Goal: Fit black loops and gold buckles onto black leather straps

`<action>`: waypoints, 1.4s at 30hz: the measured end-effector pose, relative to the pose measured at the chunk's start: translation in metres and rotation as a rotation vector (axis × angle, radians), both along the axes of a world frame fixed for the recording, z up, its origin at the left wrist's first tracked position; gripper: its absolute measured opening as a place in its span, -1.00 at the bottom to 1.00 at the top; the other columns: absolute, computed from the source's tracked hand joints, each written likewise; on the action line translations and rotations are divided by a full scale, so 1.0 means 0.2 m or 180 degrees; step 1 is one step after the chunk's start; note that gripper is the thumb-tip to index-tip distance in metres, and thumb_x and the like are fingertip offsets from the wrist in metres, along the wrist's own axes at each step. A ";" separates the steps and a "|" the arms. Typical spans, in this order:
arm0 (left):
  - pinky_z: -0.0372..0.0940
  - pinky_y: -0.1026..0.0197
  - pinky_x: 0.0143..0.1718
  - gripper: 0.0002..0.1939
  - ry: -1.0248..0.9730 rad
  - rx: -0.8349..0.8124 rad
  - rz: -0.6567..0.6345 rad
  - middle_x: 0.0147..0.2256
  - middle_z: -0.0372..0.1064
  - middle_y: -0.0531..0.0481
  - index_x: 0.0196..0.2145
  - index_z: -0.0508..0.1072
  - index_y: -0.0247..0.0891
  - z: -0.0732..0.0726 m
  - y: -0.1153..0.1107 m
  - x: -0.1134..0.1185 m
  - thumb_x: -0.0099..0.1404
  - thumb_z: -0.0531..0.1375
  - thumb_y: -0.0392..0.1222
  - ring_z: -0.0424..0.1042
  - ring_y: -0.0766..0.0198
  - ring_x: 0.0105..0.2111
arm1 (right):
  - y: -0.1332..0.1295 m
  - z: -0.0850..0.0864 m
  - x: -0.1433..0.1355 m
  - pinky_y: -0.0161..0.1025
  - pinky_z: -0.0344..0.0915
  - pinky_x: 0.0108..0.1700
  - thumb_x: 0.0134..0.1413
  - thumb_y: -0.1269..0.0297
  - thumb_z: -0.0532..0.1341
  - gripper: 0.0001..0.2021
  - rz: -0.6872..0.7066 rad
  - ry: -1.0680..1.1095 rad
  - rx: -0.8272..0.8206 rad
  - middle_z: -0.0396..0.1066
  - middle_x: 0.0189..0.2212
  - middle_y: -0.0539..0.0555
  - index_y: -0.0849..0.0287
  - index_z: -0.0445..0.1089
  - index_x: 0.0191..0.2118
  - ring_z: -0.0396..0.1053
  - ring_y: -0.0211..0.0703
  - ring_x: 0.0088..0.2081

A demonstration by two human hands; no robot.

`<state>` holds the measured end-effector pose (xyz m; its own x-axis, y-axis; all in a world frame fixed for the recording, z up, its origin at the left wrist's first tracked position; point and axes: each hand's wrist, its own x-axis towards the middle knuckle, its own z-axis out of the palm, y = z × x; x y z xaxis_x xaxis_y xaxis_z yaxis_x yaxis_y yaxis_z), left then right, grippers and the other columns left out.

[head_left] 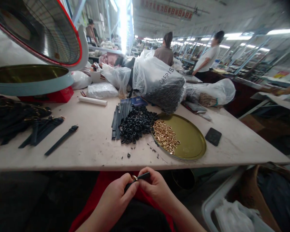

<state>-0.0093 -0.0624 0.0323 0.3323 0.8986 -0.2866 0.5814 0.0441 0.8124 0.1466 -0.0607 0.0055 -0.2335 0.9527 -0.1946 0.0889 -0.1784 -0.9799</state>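
Left hand [120, 193] and right hand [157, 187] both pinch a strap [144, 176], gold buckle [135, 178] on it, so that one's partway I guess. Pile [14, 119] at their 10 o'clock looks done; loads of strips [119, 120] and loops [135, 124] left at 12, loose buckles [164, 135] at 1.

Fan [38, 32] w/ red rim, upper L of view, above pale-blue round pan [33, 87]; red base [60, 96] under pan. White roll [93, 101] on bench [87, 158], nr clear plastic pkt [102, 90]. Big plastic bag [157, 71] w/ blk lettering, toward back; another bag [223, 91] to its R. Dark flat rect. item [213, 136], R part of bench. Bkgd: person in white top [209, 58], person in brownish top [165, 55], red-lettered banner [169, 10] overhead. Cardboard box [262, 193], lower R.
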 end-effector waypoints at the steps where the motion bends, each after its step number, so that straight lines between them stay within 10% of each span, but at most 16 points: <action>1: 0.12 0.29 -0.46 -0.73 0.0049 -0.0021 0.0041 -0.52 0.32 0.05 -0.47 0.28 -0.23 -0.01 0.02 -0.01 0.21 -0.02 -0.01 0.29 0.25 -0.50 | 0.01 0.01 0.00 -0.38 0.11 -0.42 -0.06 0.30 0.18 -0.90 0.0038 -0.0040 0.0100 0.22 -0.56 -0.09 0.19 0.24 -0.43 0.15 -0.32 -0.49; 8: 0.17 0.29 -0.33 -0.80 -0.0342 -0.0008 0.0015 -0.43 0.37 0.04 -0.28 0.31 -0.19 -0.13 0.22 0.02 0.20 -0.03 -0.11 0.35 0.22 -0.38 | 0.26 0.04 0.11 -0.39 0.12 -0.45 0.00 0.34 0.11 -0.93 0.0664 -0.0596 0.0258 0.27 -0.55 -0.07 0.19 0.31 -0.39 0.19 -0.31 -0.50; 13: 0.09 0.29 -0.50 -0.74 -0.0346 -0.0268 0.0450 -0.65 0.12 0.17 -0.41 0.27 -0.23 -0.18 0.37 0.05 0.20 -0.06 -0.01 0.20 0.28 -0.58 | 0.71 -0.05 0.26 -0.32 0.18 -0.36 0.10 0.29 0.03 -0.85 -0.0575 -0.2043 0.1291 0.32 -0.48 0.01 0.19 0.30 -0.37 0.26 -0.24 -0.43; 18: 0.05 0.31 -0.54 -0.74 -0.0609 -0.0344 0.0625 -0.67 0.05 0.20 -0.46 0.25 -0.24 -0.20 0.45 0.07 0.15 -0.04 0.01 0.12 0.33 -0.62 | 0.93 -0.13 0.22 -0.23 0.15 -0.25 -0.03 0.35 0.14 -0.92 -0.0647 -0.2695 0.1644 0.35 -0.37 0.10 0.19 0.33 -0.34 0.27 -0.13 -0.33; 29: 0.01 0.34 -0.58 -0.77 -0.0910 -0.0179 0.0983 -0.72 0.09 0.20 -0.55 0.23 -0.23 -0.15 0.51 0.07 0.11 0.04 -0.03 0.08 0.38 -0.66 | 0.80 -0.14 0.16 -0.32 0.16 -0.40 -0.07 0.42 0.11 -0.93 -0.0531 -0.2344 0.1698 0.24 -0.53 -0.02 0.16 0.22 -0.50 0.20 -0.25 -0.48; 36: -0.22 0.40 -0.73 -0.69 -0.1766 -0.0930 0.1147 -0.75 -0.02 0.26 -0.50 0.20 -0.23 -0.10 0.40 0.06 0.12 0.04 0.09 -0.13 0.47 -0.74 | 0.48 -0.08 0.03 -0.34 0.21 -0.39 -0.08 0.31 0.17 -0.93 -0.0322 -0.0438 0.1349 0.24 -0.53 -0.07 0.16 0.24 -0.44 0.21 -0.31 -0.48; 42: -0.04 0.39 -0.64 -0.70 -0.1284 -0.0423 0.0938 -0.75 0.04 0.23 -0.56 0.22 -0.26 -0.10 0.28 0.06 0.14 0.06 0.03 0.02 0.46 -0.71 | 0.35 -0.04 0.02 -0.35 0.16 -0.47 -0.02 0.09 0.16 -0.74 -0.0433 0.0286 0.0352 0.25 -0.63 -0.07 0.20 0.25 -0.50 0.18 -0.34 -0.57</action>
<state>0.0029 -0.0065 0.0123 0.1781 0.9352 -0.3060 0.1702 0.2770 0.9457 0.1513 0.0096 -0.0016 -0.1129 0.9910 -0.0713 -0.0175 -0.0737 -0.9971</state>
